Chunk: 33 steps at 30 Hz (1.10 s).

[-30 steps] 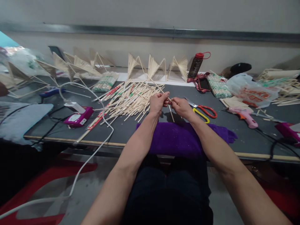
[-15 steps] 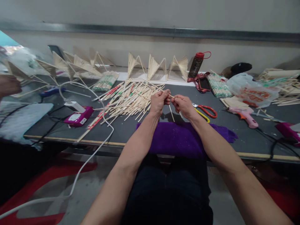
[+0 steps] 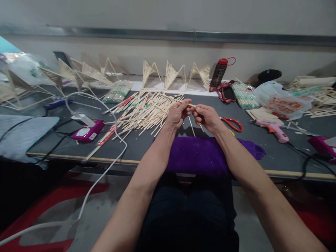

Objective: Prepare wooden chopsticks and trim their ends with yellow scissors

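Observation:
Above the table's front part, my left hand (image 3: 179, 113) pinches a thin wooden chopstick (image 3: 192, 105) between thumb and fingers. Close beside it, my right hand (image 3: 207, 117) has its fingertips closed on the same stick. Most of that chopstick is hidden by my fingers. A loose pile of chopsticks (image 3: 148, 113) lies just beyond and left of my left hand. Below my hands is a folded purple cloth (image 3: 196, 155) at the table edge. To the right, scissors (image 3: 232, 124) with red and yellow handles are partly covered by my right hand.
Fan-shaped stick structures (image 3: 174, 77) stand along the wall. A red-capped bottle (image 3: 219, 72), packed chopsticks (image 3: 245, 95), a plastic bag (image 3: 282, 101) and a pink glue gun (image 3: 274, 129) are on the right. A white cable (image 3: 105, 173) crosses the left edge beside a magenta power box (image 3: 88, 131).
My right hand has shifted slightly right and now covers more of the scissors. Both hands still hold the chopstick. Another person's hand at the far left has gone out of view.

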Motion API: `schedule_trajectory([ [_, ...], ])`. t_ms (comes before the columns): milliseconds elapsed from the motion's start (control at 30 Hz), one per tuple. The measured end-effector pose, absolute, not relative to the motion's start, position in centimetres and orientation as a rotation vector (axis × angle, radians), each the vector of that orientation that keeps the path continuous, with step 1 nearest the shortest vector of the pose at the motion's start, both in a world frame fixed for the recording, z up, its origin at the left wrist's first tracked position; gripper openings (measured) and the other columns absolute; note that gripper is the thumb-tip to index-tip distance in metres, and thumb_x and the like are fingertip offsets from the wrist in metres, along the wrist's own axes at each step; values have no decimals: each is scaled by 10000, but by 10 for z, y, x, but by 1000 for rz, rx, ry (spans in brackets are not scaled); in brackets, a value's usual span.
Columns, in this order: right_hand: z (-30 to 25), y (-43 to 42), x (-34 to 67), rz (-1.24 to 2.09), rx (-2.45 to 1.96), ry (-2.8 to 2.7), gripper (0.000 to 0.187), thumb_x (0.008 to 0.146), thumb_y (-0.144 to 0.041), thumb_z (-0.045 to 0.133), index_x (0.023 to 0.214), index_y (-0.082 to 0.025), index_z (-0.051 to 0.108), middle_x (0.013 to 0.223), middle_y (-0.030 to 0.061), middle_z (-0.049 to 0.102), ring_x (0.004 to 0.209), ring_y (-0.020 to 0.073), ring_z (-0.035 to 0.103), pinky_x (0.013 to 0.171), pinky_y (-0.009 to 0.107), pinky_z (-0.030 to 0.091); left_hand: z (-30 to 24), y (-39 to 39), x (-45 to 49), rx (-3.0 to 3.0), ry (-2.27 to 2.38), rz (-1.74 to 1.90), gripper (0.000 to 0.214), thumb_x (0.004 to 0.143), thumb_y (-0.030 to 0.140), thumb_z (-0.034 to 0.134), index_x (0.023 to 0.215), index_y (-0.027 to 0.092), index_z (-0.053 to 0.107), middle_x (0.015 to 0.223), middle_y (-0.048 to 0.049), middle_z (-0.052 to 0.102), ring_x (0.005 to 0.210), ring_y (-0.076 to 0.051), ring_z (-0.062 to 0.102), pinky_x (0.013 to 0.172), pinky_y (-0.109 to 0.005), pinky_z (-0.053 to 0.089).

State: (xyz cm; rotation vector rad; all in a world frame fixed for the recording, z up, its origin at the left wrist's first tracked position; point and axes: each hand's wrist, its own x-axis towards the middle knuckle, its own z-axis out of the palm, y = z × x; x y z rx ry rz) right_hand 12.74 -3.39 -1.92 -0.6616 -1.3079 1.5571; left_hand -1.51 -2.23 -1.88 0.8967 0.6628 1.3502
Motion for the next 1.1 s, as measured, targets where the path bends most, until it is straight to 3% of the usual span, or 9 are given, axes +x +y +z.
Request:
schedule_trajectory([
  [267,-21,-31,135,1427,-693,-1448,232,767,-354,635,852,-139,646,637,-31,543,441,46,444,392,189,377,-18,-23,-16,952,705,1338,210,753,289,680,887,137,623,581,44,579,490,-28,532,477,-135,443],
  [467,-21,-33,131,1084,-835,-1665,197,782,-339,607,761,-146,641,582,-33,554,398,47,451,375,188,360,-22,-21,-18,890,763,1307,216,687,304,729,719,141,590,543,51,561,438,-9,490,431,-109,408],
  [800,-21,-33,133,1312,-899,-1763,195,795,-302,540,686,-151,597,588,-8,575,408,57,455,380,192,372,-22,-23,-19,1136,941,1342,256,649,326,730,726,130,585,516,39,576,442,-54,543,451,-159,446],
  [1100,-24,-30,130,1026,-1121,-1906,166,724,-160,470,598,-157,579,466,-45,498,342,46,392,336,177,285,-22,-26,-16,1226,948,1307,213,672,272,716,685,120,567,497,25,571,414,-73,548,427,-178,442],
])
